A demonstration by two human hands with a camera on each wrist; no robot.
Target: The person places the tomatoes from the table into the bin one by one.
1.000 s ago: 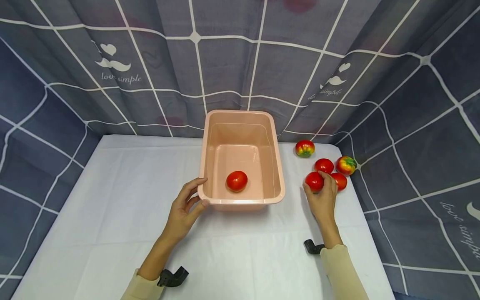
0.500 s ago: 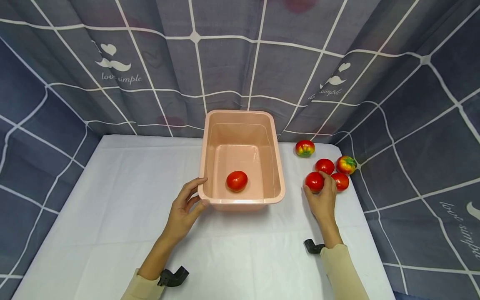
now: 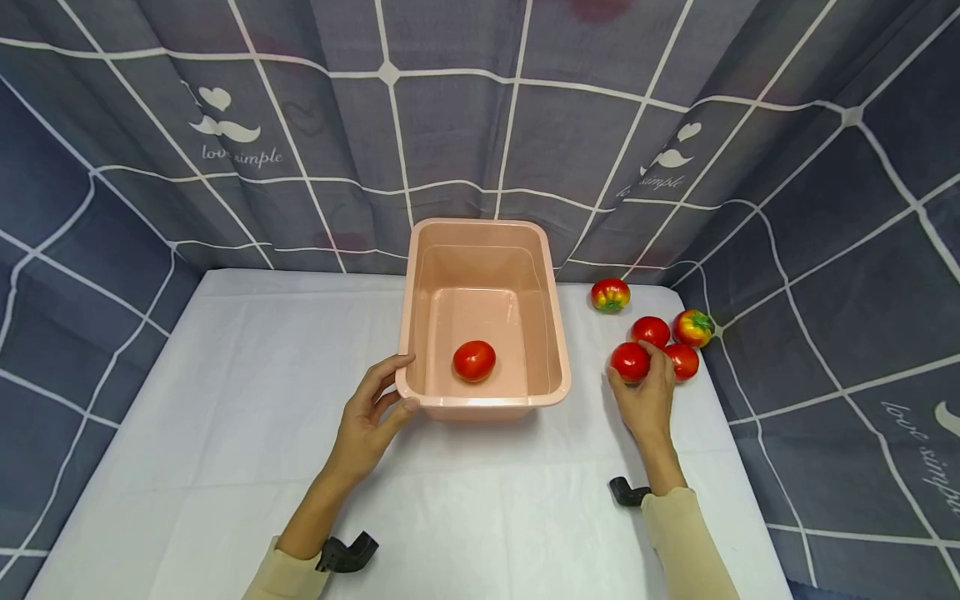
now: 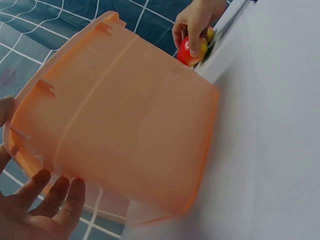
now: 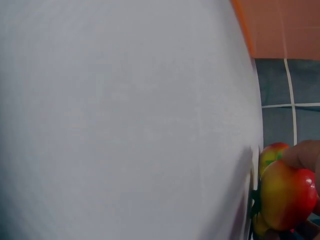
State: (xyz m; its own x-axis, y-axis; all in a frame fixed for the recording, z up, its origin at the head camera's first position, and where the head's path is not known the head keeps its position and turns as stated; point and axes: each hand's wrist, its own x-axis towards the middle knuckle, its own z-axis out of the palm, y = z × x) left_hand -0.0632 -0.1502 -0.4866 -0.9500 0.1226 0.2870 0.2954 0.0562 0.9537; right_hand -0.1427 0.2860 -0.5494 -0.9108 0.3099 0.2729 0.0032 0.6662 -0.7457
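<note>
A peach-coloured plastic basin (image 3: 487, 267) stands at the back middle of the white table, with one red tomato (image 3: 474, 362) lying inside. My left hand (image 3: 367, 421) holds the basin's rim at its near left corner; the left wrist view has several fingers (image 4: 75, 200) against the outer wall. On the right, my right hand (image 3: 647, 396) grips another tomato (image 3: 628, 362) between thumb and fingers. In the right wrist view this tomato (image 5: 282, 195) has a yellowish underside, close over the cloth. Two red tomatoes (image 3: 650, 331) (image 3: 682, 362) lie right beside that hand.
Further back are two red-yellow tomatoes, one near the basin (image 3: 611, 295) and one at the table's right edge (image 3: 693, 328). Dark checked curtains (image 3: 465, 125) hang behind and on both sides of the white cloth-covered table (image 3: 255, 375).
The two tomatoes beside my right hand have shifted very slightly to the right. Both hands stay in place, and the basin has not moved.
</note>
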